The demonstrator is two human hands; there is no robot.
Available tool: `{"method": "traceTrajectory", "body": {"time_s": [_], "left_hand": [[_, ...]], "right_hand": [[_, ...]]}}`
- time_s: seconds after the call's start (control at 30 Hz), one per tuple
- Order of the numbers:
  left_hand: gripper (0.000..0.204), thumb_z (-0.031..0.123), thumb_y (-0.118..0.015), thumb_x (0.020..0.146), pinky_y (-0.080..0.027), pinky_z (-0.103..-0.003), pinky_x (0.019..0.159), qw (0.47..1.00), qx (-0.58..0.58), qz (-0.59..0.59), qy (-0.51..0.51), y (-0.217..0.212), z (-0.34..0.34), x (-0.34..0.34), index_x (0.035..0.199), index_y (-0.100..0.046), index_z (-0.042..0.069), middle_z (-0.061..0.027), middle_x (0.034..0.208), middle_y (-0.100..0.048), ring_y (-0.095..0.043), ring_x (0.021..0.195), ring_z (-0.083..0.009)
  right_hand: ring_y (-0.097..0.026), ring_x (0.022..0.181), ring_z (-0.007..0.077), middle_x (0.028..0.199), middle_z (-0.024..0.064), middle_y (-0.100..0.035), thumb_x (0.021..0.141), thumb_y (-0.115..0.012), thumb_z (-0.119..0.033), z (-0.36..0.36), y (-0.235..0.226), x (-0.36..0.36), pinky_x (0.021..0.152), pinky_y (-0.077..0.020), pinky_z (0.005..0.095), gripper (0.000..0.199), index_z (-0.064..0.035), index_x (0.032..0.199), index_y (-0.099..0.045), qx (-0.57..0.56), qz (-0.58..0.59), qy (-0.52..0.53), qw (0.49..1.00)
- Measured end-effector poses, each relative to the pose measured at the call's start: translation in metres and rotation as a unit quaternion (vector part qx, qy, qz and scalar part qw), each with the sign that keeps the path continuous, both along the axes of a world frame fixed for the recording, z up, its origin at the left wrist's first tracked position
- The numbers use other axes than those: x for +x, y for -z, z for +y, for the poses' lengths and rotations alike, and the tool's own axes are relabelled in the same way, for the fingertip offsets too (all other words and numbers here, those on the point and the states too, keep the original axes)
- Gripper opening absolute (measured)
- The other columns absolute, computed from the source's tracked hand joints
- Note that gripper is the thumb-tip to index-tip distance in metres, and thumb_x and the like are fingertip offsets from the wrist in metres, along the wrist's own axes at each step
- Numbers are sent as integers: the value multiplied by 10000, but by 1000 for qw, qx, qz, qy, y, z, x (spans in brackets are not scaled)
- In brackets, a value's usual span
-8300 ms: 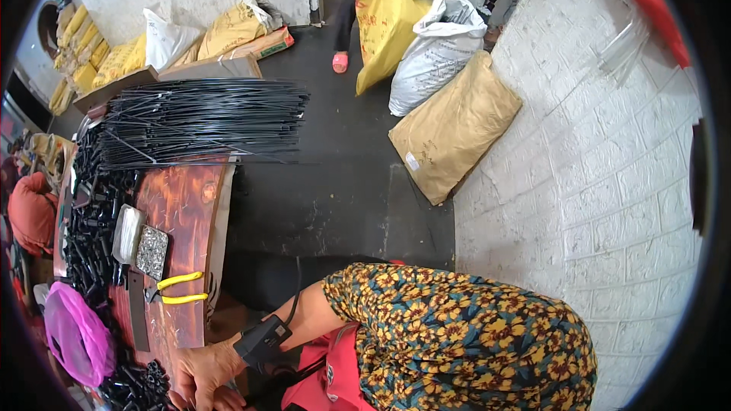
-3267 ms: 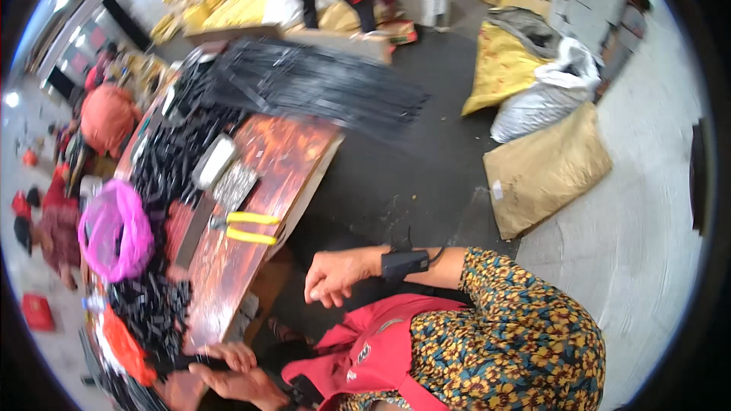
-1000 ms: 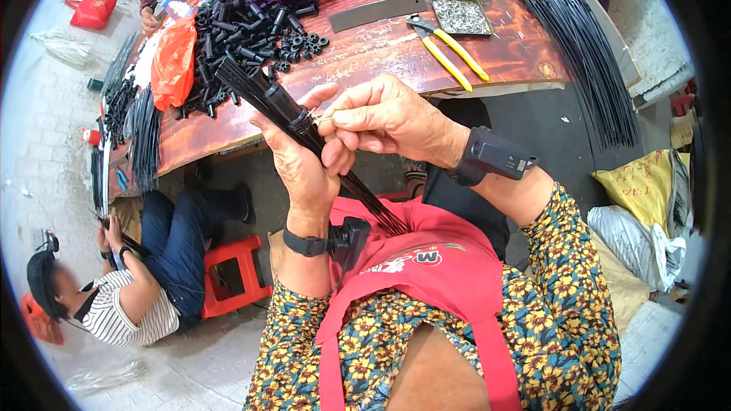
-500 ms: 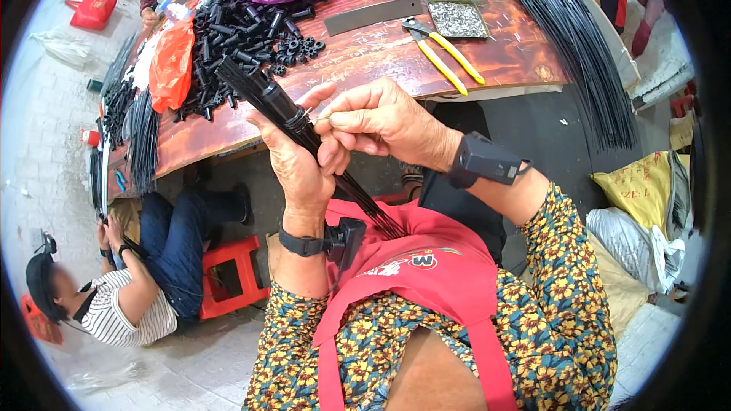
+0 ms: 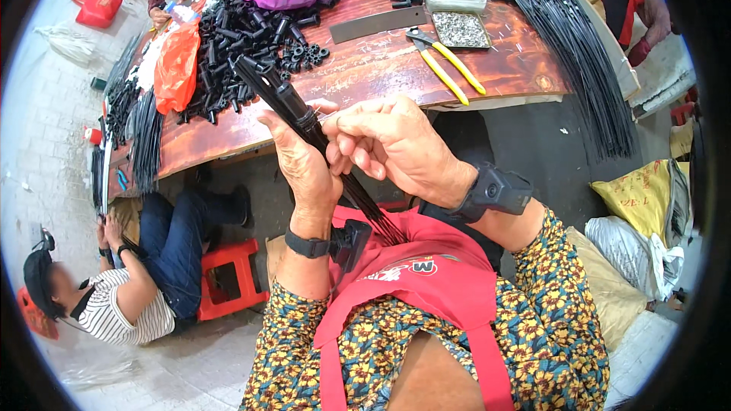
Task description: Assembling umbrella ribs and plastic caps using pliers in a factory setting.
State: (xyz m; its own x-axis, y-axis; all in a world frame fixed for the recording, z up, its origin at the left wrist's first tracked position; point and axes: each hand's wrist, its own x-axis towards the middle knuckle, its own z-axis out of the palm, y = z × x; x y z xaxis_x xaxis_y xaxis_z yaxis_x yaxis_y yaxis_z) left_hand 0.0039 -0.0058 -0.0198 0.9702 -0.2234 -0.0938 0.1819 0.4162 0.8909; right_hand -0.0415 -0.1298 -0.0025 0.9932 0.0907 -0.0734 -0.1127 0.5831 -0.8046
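Note:
My left hand (image 5: pixel 304 171) is closed round a bundle of thin black rods (image 5: pixel 373 213), which slants from the red apron up over the table's front edge. Near the bundle's upper end sits a ribbed black plastic collar (image 5: pixel 292 103). Beside this collar, my right hand (image 5: pixel 407 144) has thumb and index finger pinched together, apparently on a thin, light wire (image 5: pixel 332 114). Most of that wire is hidden by the fingers. The right hand's other fingers curl close to the left fingertips.
On the wooden table (image 5: pixel 365 61) lie a heap of black plastic parts (image 5: pixel 251 38), yellow-handled pliers (image 5: pixel 449 65), a flat metal bar (image 5: pixel 377 24) and a tray of small metal pieces (image 5: pixel 461 30). Long black rods (image 5: pixel 571 53) hang off the right side. A person (image 5: pixel 129 289) sits at left.
My right hand has turned slightly and drawn its pinch a little away from the collar. The left hand and the bundle have shifted slightly right in view.

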Motion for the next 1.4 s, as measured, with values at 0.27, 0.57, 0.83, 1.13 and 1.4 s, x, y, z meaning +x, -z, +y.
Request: {"method": "traceTrajectory", "body": {"time_s": [0.27,0.57,0.83,1.13,1.4], "left_hand": [[761,813,-271,788,-259,-271,375,996,-62,29,48,2,14,3,722,-482,85,-4,449,-346,-312,352,-135],[740,785,-226,819,-313,-276,388,993,-81,-19,78,0,12,3,695,-454,92,-9,433,-334,-340,351,-145],[796,797,-232,804,-238,-268,357,990,-97,-16,102,3,14,6,780,-521,56,5,431,-335,-292,330,-127],[933,743,-155,865,-231,-253,336,993,-42,-31,109,-1,-2,1,1132,-536,-66,32,426,-288,-223,316,-84],[944,747,-132,865,-235,-253,340,992,-41,5,116,-2,-8,0,1126,-536,-65,33,422,-289,-239,319,-87]], "right_hand": [[-589,511,152,643,49,-650,849,-635,-331,-75,12,2,489,-477,318,356,20,811,-683,-471,-70,139,868],[-623,814,362,858,230,-625,648,-728,-538,-131,51,33,670,-513,429,582,27,766,-657,-836,-35,287,466],[-645,626,142,687,88,-630,812,-628,-230,-130,27,21,521,-514,257,279,35,898,-625,-187,20,63,980],[-548,925,345,965,176,-560,763,-576,-50,-51,37,-36,773,-451,420,357,-24,1112,-511,-644,-185,76,739],[-446,946,382,1012,214,-438,696,-596,-22,-30,39,-18,799,-444,432,595,-1,1260,-409,-710,-234,208,630]]}}
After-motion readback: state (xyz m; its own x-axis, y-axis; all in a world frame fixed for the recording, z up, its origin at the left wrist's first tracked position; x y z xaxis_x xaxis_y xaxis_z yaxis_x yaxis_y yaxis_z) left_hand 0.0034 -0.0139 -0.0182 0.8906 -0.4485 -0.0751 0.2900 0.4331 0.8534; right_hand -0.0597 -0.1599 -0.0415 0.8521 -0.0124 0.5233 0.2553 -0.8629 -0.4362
